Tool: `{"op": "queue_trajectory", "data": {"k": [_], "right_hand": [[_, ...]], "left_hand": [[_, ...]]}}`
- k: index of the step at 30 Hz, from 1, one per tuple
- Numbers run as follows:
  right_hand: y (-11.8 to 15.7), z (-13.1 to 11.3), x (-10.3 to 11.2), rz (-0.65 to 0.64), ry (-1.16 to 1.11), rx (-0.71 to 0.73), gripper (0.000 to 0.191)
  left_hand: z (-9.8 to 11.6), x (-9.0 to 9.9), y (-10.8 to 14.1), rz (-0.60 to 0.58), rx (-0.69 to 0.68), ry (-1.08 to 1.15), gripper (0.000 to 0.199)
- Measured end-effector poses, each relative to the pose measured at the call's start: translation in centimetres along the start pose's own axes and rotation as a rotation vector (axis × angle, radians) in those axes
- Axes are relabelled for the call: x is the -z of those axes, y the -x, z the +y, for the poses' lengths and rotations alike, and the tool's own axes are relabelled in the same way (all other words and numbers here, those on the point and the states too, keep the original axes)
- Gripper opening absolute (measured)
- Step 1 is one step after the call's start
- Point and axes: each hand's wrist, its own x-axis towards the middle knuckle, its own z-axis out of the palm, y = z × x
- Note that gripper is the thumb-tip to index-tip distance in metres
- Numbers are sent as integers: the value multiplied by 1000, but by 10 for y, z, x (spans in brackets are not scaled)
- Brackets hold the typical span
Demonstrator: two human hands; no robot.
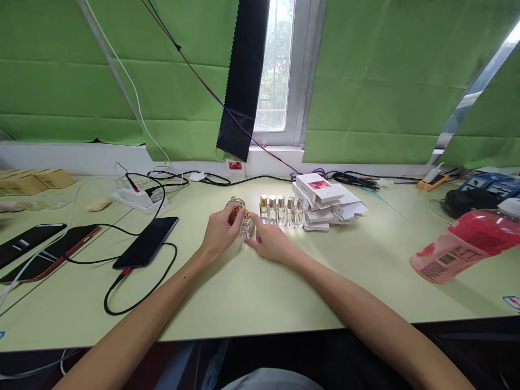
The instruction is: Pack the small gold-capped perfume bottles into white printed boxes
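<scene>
A small clear glass perfume bottle (246,229) with a gold neck stands on the table between my hands. My right hand (271,239) is closed around its right side, thumb low and index finger near the top. My left hand (220,229) is closed at its gold top, thumb and fingers pinched together; the exact grip is partly hidden. Just behind my left fingers shows another glass bottle (236,200), mostly covered by them. To the right of the bottle, several slim glass vials (281,211) with gold and silver caps stand in a row.
White boxes (320,194) are piled right of the vials. A pink drink bottle (450,252) lies tilted at the right. Phones, including a cabled phone (147,242), and a power strip (136,197) occupy the left. Black cables (244,179) run along the wall.
</scene>
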Motion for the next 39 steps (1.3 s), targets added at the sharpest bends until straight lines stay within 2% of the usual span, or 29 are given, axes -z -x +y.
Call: {"op": "queue_trajectory", "data": {"k": [10, 23, 39], "right_hand": [[1, -1, 1, -2, -2, -7, 72], [0, 0, 1, -15, -18, -6, 70], [0, -1, 1, -9, -19, -3, 70]], "left_hand": [[3, -1, 0, 59, 5, 21, 22], [3, 0, -1, 39, -26, 45, 19], [3, 0, 1, 36, -2, 28, 23]]}}
